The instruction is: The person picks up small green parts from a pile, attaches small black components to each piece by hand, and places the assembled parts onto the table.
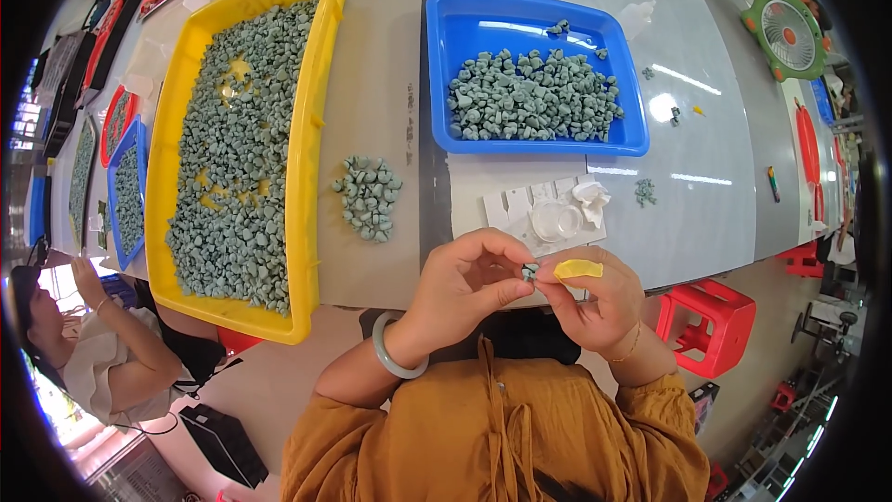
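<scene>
In front of my body, both hands meet over the table's near edge. My left hand pinches a small grey-green piece with dark marks between thumb and fingertips. My right hand closes its fingertips on the piece's other side; a yellow wrap covers one of its fingers. Just beyond the hands lies a white slotted block with a small clear round dish and a crumpled white tissue. A loose pile of similar grey-green pieces sits left of my hands.
A long yellow tray full of grey-green pieces stands at the left. Beyond my hands is a blue tray holding more. A small cluster of pieces lies to the right. A red stool stands at right; another person sits at left.
</scene>
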`<act>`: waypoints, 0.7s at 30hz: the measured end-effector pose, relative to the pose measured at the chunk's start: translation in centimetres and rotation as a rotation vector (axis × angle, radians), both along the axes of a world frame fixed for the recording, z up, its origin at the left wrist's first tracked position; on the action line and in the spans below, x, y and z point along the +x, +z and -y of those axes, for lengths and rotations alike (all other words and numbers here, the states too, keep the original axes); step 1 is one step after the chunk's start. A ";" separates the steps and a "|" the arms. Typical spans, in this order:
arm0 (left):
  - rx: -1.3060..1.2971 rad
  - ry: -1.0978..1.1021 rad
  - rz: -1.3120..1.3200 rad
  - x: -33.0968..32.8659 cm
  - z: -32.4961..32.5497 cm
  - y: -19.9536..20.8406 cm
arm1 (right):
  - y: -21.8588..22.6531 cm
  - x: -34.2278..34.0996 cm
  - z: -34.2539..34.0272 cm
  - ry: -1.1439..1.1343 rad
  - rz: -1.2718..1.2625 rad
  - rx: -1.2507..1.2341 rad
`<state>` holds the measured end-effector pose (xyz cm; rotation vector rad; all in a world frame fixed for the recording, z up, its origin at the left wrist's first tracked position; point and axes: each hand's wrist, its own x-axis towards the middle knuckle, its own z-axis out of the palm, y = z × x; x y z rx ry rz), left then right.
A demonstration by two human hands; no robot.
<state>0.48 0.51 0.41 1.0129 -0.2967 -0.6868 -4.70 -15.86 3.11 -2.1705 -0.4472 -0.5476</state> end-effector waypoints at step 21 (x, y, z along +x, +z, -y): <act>0.190 -0.022 -0.037 0.7 -0.1 1.1 | -0.6 -0.6 0.3 0.015 0.194 -0.036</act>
